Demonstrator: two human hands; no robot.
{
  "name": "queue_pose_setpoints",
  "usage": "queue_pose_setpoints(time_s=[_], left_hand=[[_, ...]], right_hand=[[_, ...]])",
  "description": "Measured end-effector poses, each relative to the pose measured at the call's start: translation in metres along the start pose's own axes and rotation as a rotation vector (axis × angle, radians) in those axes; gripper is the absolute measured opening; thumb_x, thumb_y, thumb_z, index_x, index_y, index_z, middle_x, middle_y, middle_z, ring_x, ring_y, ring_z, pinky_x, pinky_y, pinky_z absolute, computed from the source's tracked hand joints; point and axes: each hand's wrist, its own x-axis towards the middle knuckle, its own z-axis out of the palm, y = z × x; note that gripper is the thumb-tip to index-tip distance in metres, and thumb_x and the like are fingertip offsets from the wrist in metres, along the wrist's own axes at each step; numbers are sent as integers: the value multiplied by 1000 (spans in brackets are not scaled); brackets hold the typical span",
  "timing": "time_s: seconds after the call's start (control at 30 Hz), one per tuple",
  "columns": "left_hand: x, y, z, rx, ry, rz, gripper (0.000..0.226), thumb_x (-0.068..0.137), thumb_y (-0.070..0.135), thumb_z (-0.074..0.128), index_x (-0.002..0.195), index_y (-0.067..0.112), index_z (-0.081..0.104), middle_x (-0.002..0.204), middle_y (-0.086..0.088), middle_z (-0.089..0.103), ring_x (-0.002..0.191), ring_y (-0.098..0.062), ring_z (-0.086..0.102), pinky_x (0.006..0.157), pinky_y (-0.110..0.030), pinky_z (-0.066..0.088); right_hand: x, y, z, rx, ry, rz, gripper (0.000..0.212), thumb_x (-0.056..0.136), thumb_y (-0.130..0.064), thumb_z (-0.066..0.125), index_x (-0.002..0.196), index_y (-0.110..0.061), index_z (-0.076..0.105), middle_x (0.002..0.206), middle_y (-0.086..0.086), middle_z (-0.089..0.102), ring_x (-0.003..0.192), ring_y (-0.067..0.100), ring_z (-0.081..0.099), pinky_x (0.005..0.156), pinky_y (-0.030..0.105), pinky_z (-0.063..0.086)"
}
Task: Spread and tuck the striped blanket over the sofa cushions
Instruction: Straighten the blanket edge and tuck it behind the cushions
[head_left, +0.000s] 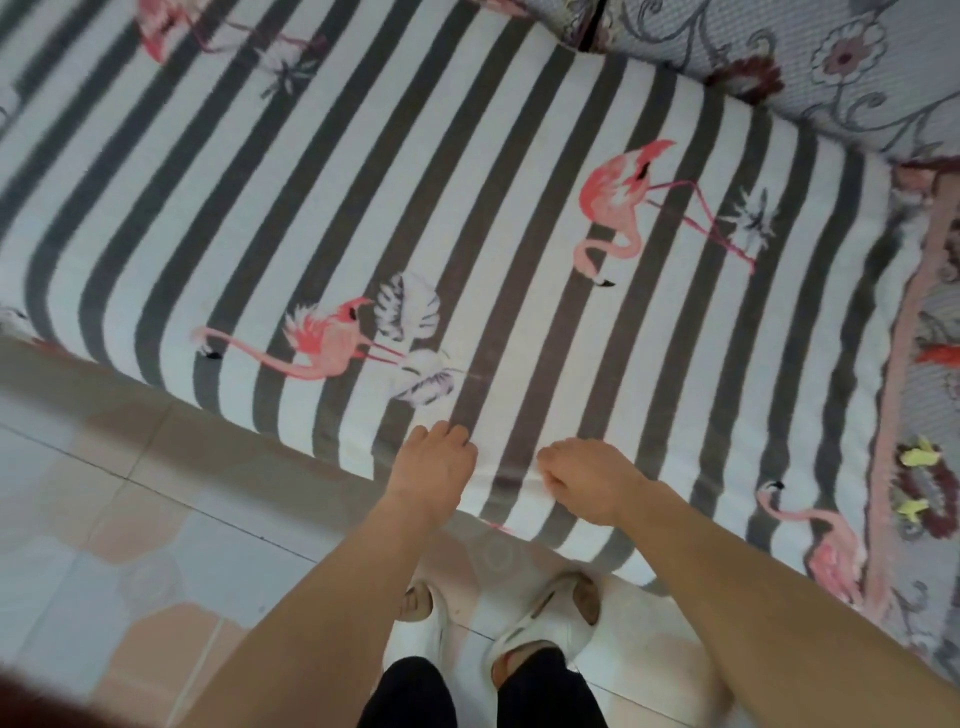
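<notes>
Blanket (467, 208) covers the seat cushion across the frame's middle. We see our 2 hands, left hand (434, 470) and right hand (587, 480), curled at its lower front edge, seemingly pinching it. Uneven pulling could skew the stripes.

A room in a home, most likely a living room.

A sofa (519, 130) has soft cushions under a striped blanket (467, 208) with pink flamingos. Just behind the sofa seat sits a flowery back cushion (831, 67). In front of the sofa, a shiny tiled floor (104, 493) shows feet in white slippers (540, 623).
</notes>
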Motion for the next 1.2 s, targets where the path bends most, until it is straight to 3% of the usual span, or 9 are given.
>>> queue_pose_setpoints(time_s=[0.23, 0.33, 0.4, 0.5, 0.67, 0.83, 0.93, 1.0, 1.2], left_hand=[[2, -4, 6, -38, -99, 71, 26, 88, 12, 57, 113, 14, 49, 110, -5, 50, 101, -26, 51, 71, -34, 35], [-3, 21, 3, 20, -51, 208, 30, 63, 5, 75, 90, 14, 64, 90, -4, 59, 81, -24, 60, 57, -32, 39], [-5, 38, 12, 97, 16, 278, 34, 33, 3, 77, 61, 17, 66, 64, 0, 58, 55, -20, 59, 43, -24, 39], [1, 51, 29, 115, 161, 303, 14, 48, 4, 52, 52, 15, 61, 57, -1, 55, 50, -20, 55, 42, -24, 39], [10, 50, 41, 214, 188, 365, 17, 40, -3, 57, 49, 11, 60, 57, -4, 55, 51, -24, 55, 44, -26, 40], [-2, 52, 49, 244, 39, 418, 35, 23, -1, 79, 49, 14, 61, 55, -2, 56, 47, -21, 56, 42, -24, 41], [3, 62, 26, 141, 2, 362, 25, 51, 19, 85, 67, 14, 67, 71, -2, 61, 64, -21, 62, 52, -28, 44], [8, 70, 21, 16, -193, 314, 20, 87, 27, 55, 94, 12, 66, 97, -4, 62, 91, -26, 61, 69, -33, 45], [24, 88, 56, 18, -649, 316, 45, 87, 30, 53, 131, 20, 49, 126, -6, 59, 113, -27, 58, 90, -35, 50]], right_hand=[[-19, 7, 3, 16, 3, 195, 13, 93, -21, 49, 83, -19, 41, 88, 2, 52, 80, 22, 49, 68, 32, 37], [-27, 2, 20, -31, -21, 201, 15, 89, -31, 55, 83, -18, 50, 92, 6, 62, 87, 27, 60, 67, 31, 36], [-31, -8, 38, -127, 24, 186, 29, 68, -37, 76, 79, -16, 60, 79, 5, 66, 75, 25, 64, 60, 29, 40], [-28, -10, 63, -168, 186, 201, 40, 30, -17, 86, 61, -16, 60, 54, 2, 59, 50, 22, 59, 48, 27, 45], [-32, -8, 83, -227, 331, 172, 18, 48, -3, 66, 63, -13, 63, 59, 4, 59, 57, 24, 58, 55, 30, 48], [-46, -18, 110, -89, 269, 115, 35, 38, -3, 79, 66, -14, 61, 56, 1, 58, 49, 19, 56, 47, 26, 44], [-56, -12, 98, 115, 258, 147, 19, 68, -12, 71, 83, -13, 59, 74, 4, 64, 66, 23, 62, 59, 32, 46], [-66, -4, 92, 302, 155, 192, 7, 89, -21, 50, 90, -16, 55, 89, 5, 65, 80, 26, 60, 68, 34, 44], [-76, 19, 110, 498, -289, 228, 44, 95, -35, 46, 134, -16, 43, 136, 9, 50, 123, 29, 47, 101, 44, 41]])
